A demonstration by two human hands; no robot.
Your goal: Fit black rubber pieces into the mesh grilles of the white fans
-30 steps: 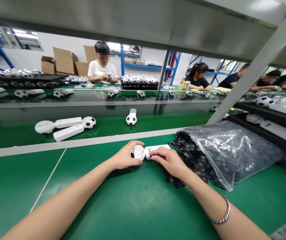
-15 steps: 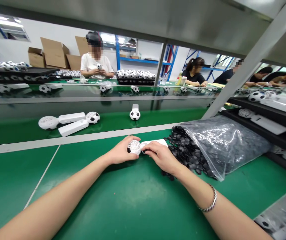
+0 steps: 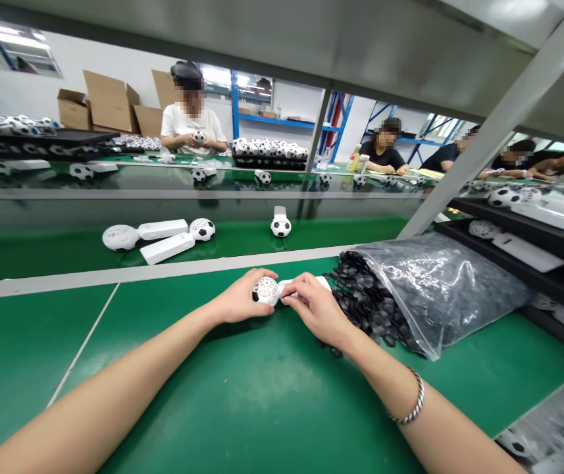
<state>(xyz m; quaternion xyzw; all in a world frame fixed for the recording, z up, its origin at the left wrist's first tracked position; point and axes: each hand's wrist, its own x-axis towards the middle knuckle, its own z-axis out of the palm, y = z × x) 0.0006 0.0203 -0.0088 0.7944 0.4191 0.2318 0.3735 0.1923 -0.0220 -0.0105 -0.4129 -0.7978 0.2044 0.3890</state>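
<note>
My left hand is closed around the football-patterned round head of a white handheld fan, thumb below and fingers above. The fan lies on the green table, its white handle pointing right, partly hidden behind my right hand. At the neck of the fan, the right fingertips are pinched together on a small black piece, of which only a dark edge shows. Close by on the right, a heap of black plastic pieces spills from a clear plastic bag.
Beyond a pale rail, the green conveyor belt carries several football fans. Black trays of fans are stacked at the right, beside a slanted metal post. Across the line, a person in white holds a fan; other people sit farther right.
The fans on the near belt have shifted right, while those on the far belt have shifted slightly left. My hands stay at the fan, the right fingers moving only slightly.
</note>
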